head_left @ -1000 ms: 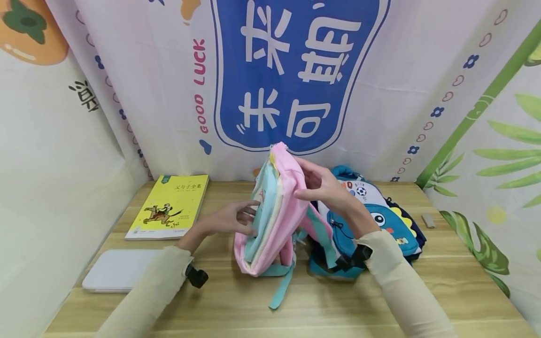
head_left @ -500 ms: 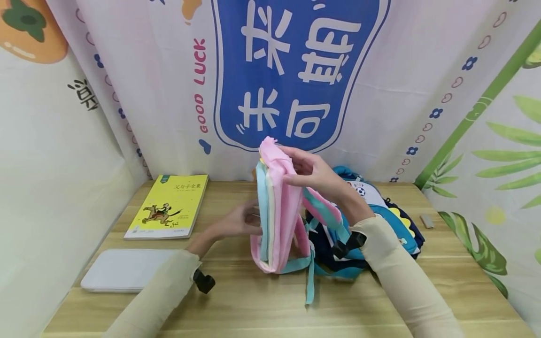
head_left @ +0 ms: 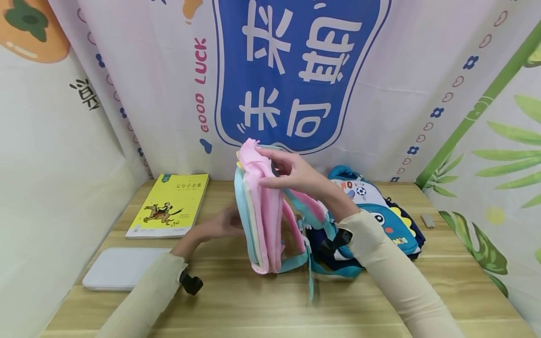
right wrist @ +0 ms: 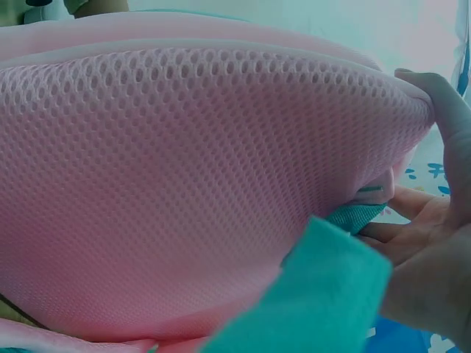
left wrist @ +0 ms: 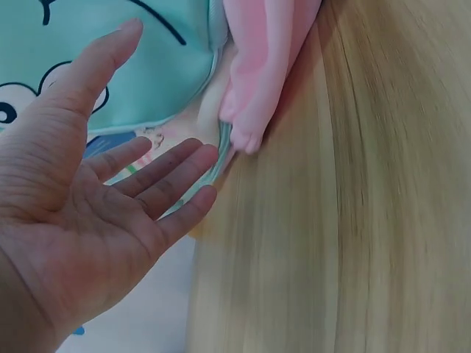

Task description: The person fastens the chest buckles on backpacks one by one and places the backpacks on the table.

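Observation:
A pink and light-teal children's backpack (head_left: 267,220) stands on edge on the table, its top leaning left. In the head view, my right hand (head_left: 297,176) grips its upper part from the right. The right wrist view shows the pink mesh back panel (right wrist: 191,176), with the thumb at its edge and the fingers by a teal strap (right wrist: 316,287). My left hand (head_left: 221,223) is at the bag's left side, partly hidden by it. The left wrist view shows that hand (left wrist: 110,191) palm up, fingers loosely extended and holding nothing, before the teal front with cartoon eyes.
A blue and white dinosaur backpack (head_left: 386,220) lies right of the pink one. At the left are a yellow book (head_left: 169,206) and a white flat case (head_left: 127,267). A small grey object (head_left: 428,220) lies near the right edge. A printed curtain (head_left: 169,94) hangs behind.
The pink backpack has swung from leaning right to leaning left, its top moving left with my right hand. My left hand first moved right, then drew back left, partly behind the bag.

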Motion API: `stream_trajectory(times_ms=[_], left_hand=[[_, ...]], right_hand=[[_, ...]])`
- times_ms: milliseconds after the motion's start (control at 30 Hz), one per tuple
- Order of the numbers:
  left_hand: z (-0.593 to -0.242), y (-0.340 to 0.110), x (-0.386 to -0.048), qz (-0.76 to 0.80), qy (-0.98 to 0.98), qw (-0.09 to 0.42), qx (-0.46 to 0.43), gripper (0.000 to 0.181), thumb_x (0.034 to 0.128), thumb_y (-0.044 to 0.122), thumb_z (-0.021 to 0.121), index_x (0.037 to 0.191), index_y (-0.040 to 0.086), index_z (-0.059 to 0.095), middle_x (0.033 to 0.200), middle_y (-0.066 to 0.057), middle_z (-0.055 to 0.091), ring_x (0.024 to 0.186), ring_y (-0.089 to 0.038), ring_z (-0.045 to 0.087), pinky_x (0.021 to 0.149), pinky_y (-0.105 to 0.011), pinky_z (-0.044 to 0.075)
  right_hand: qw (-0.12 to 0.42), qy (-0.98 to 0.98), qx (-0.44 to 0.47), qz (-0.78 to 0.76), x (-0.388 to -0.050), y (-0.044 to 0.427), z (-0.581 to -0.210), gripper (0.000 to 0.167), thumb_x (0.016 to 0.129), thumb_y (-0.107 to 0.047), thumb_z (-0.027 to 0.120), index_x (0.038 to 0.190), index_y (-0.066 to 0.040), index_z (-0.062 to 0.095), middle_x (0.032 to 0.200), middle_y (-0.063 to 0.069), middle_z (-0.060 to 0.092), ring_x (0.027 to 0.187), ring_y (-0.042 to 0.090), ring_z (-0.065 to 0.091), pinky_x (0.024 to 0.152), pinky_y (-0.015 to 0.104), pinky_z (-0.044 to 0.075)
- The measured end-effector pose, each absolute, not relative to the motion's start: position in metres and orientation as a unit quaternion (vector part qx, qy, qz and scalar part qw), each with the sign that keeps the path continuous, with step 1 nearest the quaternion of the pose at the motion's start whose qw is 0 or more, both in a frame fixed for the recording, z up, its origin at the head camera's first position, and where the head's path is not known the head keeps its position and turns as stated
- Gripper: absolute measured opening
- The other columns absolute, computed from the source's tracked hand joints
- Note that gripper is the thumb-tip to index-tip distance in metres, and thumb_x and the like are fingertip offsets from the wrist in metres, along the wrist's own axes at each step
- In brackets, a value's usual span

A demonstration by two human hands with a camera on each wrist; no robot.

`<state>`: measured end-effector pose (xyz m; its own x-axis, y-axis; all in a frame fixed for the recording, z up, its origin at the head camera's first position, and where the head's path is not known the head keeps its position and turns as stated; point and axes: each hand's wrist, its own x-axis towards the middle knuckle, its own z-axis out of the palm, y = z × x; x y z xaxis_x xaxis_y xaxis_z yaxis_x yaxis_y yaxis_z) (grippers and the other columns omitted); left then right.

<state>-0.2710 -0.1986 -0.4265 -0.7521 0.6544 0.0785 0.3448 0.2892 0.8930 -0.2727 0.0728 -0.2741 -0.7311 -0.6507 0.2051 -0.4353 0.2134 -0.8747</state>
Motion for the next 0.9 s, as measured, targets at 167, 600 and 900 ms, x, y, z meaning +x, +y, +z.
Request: stream_trajectory(times_ms=[167, 600, 900], left_hand=[[-0.416, -0.214, -0.271, 0.505, 0.804, 0.159, 0.271, 0.068, 0.0916, 0.019, 0.076, 0.149, 0.005, 0.042, 0.139, -0.019, 0.057, 0.125, -0.034, 0.061, 0.102, -0.042, 0.054], [-0.32, -0.223, -0.258, 0.54, 0.814, -0.067, 0.206, 0.062, 0.0971, 0.023, 0.071, 0.152, 0.012, 0.044, 0.152, -0.011, 0.052, 0.14, -0.03, 0.05, 0.112, -0.045, 0.046], [-0.267, -0.197, -0.24, 0.526, 0.805, -0.113, 0.251, 0.056, 0.0978, 0.022, 0.067, 0.149, 0.012, 0.049, 0.154, -0.006, 0.05, 0.143, -0.025, 0.047, 0.115, -0.048, 0.043]], right_hand=[[0.101, 0.782, -0.351, -0.506, -0.272, 0.07, -0.272, 0.081, 0.087, -0.029, 0.078, 0.158, -0.028, 0.039, 0.145, -0.002, 0.053, 0.117, 0.026, 0.059, 0.096, 0.037, 0.057], [0.117, 0.776, -0.36, -0.505, -0.272, 0.064, -0.274, 0.078, 0.09, -0.024, 0.075, 0.158, -0.028, 0.038, 0.154, -0.003, 0.048, 0.12, 0.023, 0.058, 0.102, 0.039, 0.054], [0.117, 0.772, -0.366, -0.506, -0.272, 0.06, -0.276, 0.078, 0.09, -0.027, 0.074, 0.158, -0.029, 0.038, 0.153, -0.005, 0.049, 0.121, 0.022, 0.058, 0.103, 0.039, 0.053]])
